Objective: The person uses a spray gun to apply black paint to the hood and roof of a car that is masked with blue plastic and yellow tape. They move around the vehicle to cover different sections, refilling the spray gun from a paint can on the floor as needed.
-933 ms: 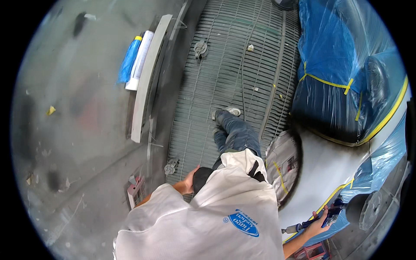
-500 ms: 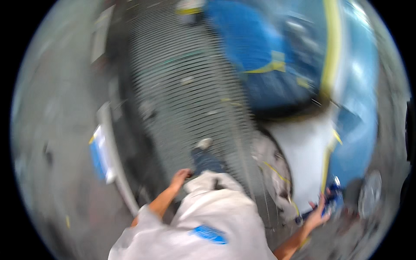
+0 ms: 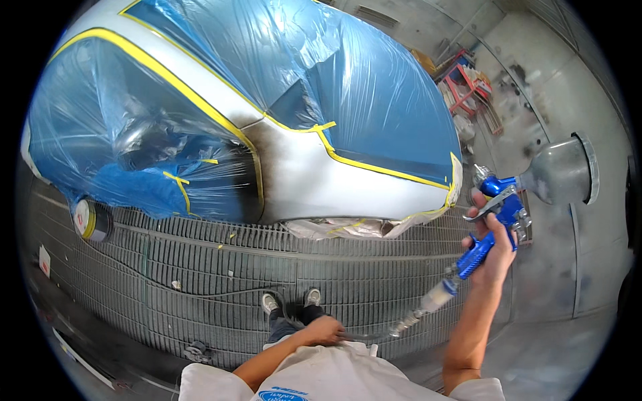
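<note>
Spray gun, blue with a chrome trigger and a grey cup on top, sits at about three o'clock in the view, raised in the right hand beside the tail end of the masked car.

At nine o'clock, a roll of yellow tape rests on the dark floor grating, just under the car's wrapped corner. From ten to two o'clock stretches the car, mostly covered in blue plastic sheeting edged with yellow masking tape; one bare silver panel shows in the middle, dark with overspray along its left edge.

At six o'clock, the person's two shoes stand on the grating, and just below them the left hand closes its fingers around a thin hose that runs rightward to a fitting at the bottom of the gun's handle. White coverall sleeves fill the lower edge.

At three o'clock, the right hand's fingers wrap tightly round the gun's blue handle, one finger near the trigger. Up at one o'clock, a red metal stand stands by the grey wall.
</note>
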Available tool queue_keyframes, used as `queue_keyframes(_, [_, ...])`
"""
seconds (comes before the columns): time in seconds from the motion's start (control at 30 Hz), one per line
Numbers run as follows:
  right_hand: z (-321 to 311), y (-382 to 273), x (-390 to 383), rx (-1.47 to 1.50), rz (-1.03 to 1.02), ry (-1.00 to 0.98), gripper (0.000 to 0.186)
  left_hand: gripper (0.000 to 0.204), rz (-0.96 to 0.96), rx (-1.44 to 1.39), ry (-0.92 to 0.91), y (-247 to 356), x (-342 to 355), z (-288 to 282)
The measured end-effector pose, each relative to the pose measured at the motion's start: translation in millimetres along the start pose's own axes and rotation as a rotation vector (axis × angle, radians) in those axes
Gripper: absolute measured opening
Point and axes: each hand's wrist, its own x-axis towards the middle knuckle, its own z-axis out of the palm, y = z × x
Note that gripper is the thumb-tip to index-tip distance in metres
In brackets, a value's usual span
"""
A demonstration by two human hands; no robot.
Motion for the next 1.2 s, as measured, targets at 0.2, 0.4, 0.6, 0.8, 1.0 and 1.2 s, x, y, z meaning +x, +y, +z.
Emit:
queue_keyframes(0.2, [-36.3,4.8,28.2,-0.089,0.073,-0.002,0.042,0.030,-0.621,0.143,0.335,-139.4,-135.3,49.8])
queue_keyframes(0.4, [-9.2,61.3,64.9,-0.035,0.234,-0.088,0.035,0.037,-0.864,0.110,0.530,-104.0,-213.5,32.5])
queue_keyframes(0.6, [54.7,89.8,110.0,-0.113,0.499,-0.295,0.028,0.045,-0.756,0.052,0.794,-65.6,-210.3,36.1])
queue_keyframes(0.8, [148.7,100.8,168.4,-0.090,0.608,-0.732,0.023,0.039,-0.583,-0.008,1.051,-11.2,-178.0,16.6])
queue_keyframes(1.0, [237.6,107.1,190.9,0.009,0.643,-0.910,0.022,0.038,-0.602,-0.103,1.189,21.3,-166.8,-12.4])
queue_keyframes(1.2, [252.4,130.2,212.6,-0.036,0.698,-0.893,0.022,0.038,-0.675,-0.076,1.164,27.2,-162.1,-29.6])
